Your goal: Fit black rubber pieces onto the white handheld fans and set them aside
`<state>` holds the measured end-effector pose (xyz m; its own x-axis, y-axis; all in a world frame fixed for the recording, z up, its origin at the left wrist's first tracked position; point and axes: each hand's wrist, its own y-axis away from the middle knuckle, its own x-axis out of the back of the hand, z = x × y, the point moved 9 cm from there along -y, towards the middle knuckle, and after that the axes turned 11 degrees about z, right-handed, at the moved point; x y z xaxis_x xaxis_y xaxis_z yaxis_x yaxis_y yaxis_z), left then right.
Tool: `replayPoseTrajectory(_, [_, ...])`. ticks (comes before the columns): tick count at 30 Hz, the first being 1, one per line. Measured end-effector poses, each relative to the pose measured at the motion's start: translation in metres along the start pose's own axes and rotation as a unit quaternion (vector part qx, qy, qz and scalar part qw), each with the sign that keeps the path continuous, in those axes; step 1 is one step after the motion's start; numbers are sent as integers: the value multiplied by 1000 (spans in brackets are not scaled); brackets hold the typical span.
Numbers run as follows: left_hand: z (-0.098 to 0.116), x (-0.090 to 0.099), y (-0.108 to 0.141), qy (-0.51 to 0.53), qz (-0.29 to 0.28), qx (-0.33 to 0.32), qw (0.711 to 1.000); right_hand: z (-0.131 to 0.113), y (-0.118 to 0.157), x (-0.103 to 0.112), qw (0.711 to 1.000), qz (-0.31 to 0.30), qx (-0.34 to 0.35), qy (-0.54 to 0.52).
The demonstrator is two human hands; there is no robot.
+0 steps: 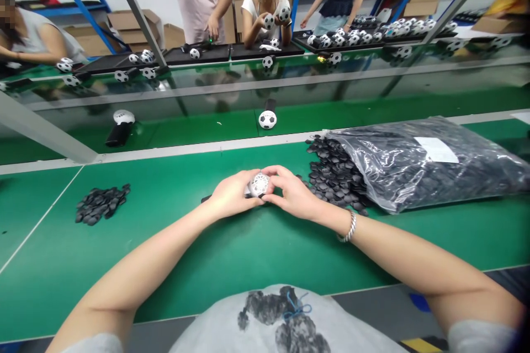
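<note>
Both of my hands meet over the green bench around a small ball-headed device, whose white round face has a web-like pattern and whose black handle pokes out to the left. My left hand wraps the device from its left side, thumb along the near edge. Fingers and thumb of my right hand are curved onto the right side of the white head; whether a small piece sits under them is hidden. Just right of that hand, many small black flat pieces spill from a clear plastic bag.
A smaller heap of black pieces lies on the bench at left. Beyond the bench edge, a green conveyor belt carries a football-patterned device and a white-headed one. Co-workers sit and stand across the line behind black trays.
</note>
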<state>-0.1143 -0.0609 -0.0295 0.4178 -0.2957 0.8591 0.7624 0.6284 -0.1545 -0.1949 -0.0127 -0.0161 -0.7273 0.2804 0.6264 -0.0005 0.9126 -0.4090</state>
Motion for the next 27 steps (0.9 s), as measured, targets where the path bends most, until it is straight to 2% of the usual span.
replayPoseTrajectory(9, [-11,-1,-4,43,9,52,998,13,1,-5,997,0,-62,-55])
replayPoseTrajectory(13, [-14,-3,-6,59,8,64,996,20,0,-6,992,29,-102,-69])
replayPoseTrajectory(17, [-13,-3,-4,37,-6,52,998,30,-9,5,989,-6,-110,-99])
replayPoseTrajectory(19, [-11,-2,-3,9,-7,32,999,41,-12,23,994,-13,-96,-40])
replayPoseTrajectory(22, [-6,2,-4,-38,3,-17,999,65,-8,47,984,-40,-78,156])
replayPoseTrajectory(24, [-2,3,-5,-61,10,-47,997,80,-1,51,967,-70,-91,226])
replayPoseTrajectory(27, [2,5,-9,-72,11,-77,994,88,6,47,961,-91,-104,241])
